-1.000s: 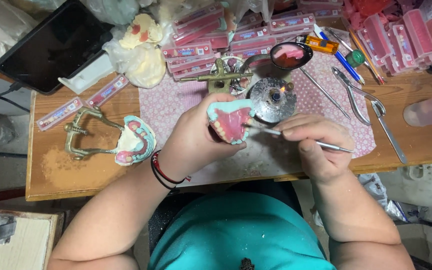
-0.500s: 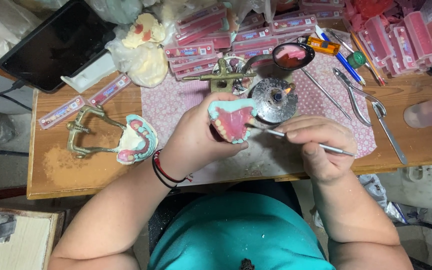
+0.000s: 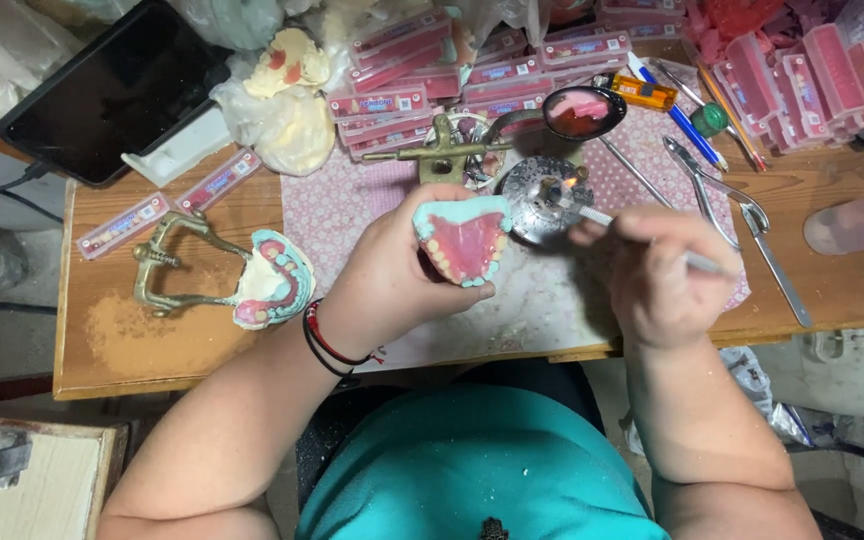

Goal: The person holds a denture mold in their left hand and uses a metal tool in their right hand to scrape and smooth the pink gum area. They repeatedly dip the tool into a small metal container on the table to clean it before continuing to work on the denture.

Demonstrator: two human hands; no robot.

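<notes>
head view: the left hand (image 3: pixel 392 275) comes up from the lower left with the forearm angled across the wooden surface (image 3: pixel 152 345), wrist bent back, its fingers (image 3: pixel 457 295) closed around a denture model (image 3: pixel 462 240) – pink wax palate, a row of teeth, a pale blue-green base – held tilted just above the patterned mat (image 3: pixel 352 200). the right hand (image 3: pixel 667 275) reaches in from the lower right, forearm steep, knuckles up, fingers curled tight on a thin metal instrument (image 3: pixel 642 235) in a pen-like grip. the instrument's tip lies at the small flame of a round metal burner (image 3: pixel 537 185), just beside the model and right of it. a second model sits in a brass articulator (image 3: pixel 177 265) at the left, well apart – pliers (image 3: pixel 722 195) lie to the right of the right hand.
</notes>
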